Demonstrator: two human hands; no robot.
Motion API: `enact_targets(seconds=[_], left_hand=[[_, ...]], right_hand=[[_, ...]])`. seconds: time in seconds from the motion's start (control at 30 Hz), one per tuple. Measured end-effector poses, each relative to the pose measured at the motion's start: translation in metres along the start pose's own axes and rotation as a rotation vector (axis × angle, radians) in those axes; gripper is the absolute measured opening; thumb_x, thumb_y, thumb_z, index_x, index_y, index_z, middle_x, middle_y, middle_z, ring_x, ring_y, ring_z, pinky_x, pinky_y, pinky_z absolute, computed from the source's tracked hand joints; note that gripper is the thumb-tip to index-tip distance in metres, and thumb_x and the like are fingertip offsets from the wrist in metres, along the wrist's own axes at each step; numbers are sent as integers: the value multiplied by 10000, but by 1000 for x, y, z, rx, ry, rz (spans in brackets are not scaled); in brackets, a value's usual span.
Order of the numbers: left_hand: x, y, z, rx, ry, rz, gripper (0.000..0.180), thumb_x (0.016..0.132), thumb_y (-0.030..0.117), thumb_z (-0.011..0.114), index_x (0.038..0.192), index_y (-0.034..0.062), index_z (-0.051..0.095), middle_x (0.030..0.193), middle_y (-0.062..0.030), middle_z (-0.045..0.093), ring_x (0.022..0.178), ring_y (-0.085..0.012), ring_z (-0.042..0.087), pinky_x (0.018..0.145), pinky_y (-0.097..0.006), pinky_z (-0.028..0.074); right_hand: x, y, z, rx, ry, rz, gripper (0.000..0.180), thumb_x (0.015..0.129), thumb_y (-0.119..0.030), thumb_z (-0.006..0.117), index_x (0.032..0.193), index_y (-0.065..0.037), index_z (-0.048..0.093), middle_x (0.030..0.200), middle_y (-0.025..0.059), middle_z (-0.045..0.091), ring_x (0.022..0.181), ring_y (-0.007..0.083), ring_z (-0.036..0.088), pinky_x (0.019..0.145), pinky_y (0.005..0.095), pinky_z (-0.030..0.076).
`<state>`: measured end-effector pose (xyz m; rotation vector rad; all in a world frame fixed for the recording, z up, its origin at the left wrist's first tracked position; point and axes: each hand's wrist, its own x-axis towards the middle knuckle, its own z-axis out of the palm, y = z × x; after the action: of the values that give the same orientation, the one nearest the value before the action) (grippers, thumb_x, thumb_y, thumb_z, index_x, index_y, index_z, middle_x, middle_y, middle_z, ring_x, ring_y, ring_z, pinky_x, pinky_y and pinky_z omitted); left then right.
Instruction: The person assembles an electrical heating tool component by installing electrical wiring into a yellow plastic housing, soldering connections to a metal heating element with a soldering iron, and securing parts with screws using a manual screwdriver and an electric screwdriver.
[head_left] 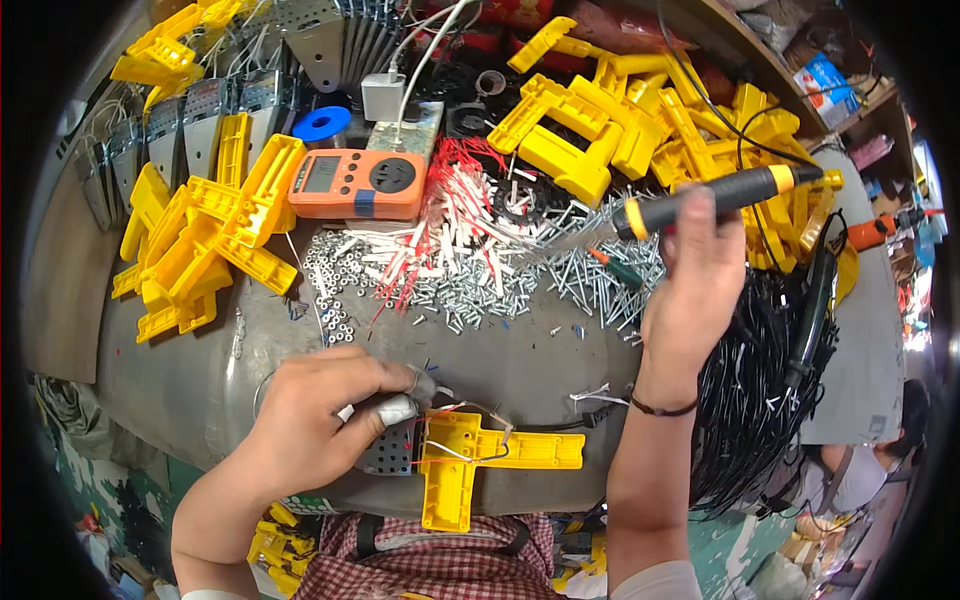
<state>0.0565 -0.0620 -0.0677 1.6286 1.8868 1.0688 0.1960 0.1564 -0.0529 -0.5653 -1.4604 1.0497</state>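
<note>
My right hand [695, 265] is closed around a black tool with yellow bands [700, 200], which has a cord at its rear end. Its thin front end points left over the screws and is blurred. Lower down, my left hand [330, 405], its thumb and fingertip wrapped in pale covering, pinches thin wires [455, 407]. These run into an opened yellow plastic housing [470, 455] with a handle arm pointing right. A perforated metal plate [390, 455] joins the housing's left side, partly under my left hand. A black cable [550, 427] lies along the handle.
Behind are heaps of screws [460, 300], nuts [335, 270] and red-and-white sleeves [460, 220]. An orange meter [355, 185] stands near a blue spool [322, 124]. Yellow housings pile up at left [190, 250] and right [590, 130]. Black cables [745, 400] hang at the right edge.
</note>
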Motion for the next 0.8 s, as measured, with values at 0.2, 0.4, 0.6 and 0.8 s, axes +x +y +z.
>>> enact_targets(seconds=[0.2,0.4,0.6,0.8], left_hand=[[3,1,3,-78,144,-59,166,690,-18,640,851,18,625,806,-74,563,753,-187,562,644,-270,435],[3,0,7,133,319,12,181,662,-40,638,834,8,613,822,-78,536,728,-177,538,621,-257,429],[2,-5,5,128,335,29,189,663,-48,633,843,7,612,830,-84,536,728,-180,543,612,-256,433],[3,-3,7,163,306,2,207,655,-57,639,850,3,601,835,-88,535,733,-192,546,613,-261,434]], right_hand=[[-11,0,2,188,41,338,264,906,-291,505,885,-30,538,707,-8,470,541,29,368,480,169,325],[-20,-4,9,202,-165,338,265,889,-316,532,865,-52,537,692,-42,449,537,8,343,478,151,277],[-23,5,15,229,-224,323,227,887,-296,541,847,-74,512,653,-50,428,510,10,334,445,160,259],[-23,10,11,221,-242,355,256,904,-295,526,937,-41,534,710,-49,463,588,10,382,492,166,310]])
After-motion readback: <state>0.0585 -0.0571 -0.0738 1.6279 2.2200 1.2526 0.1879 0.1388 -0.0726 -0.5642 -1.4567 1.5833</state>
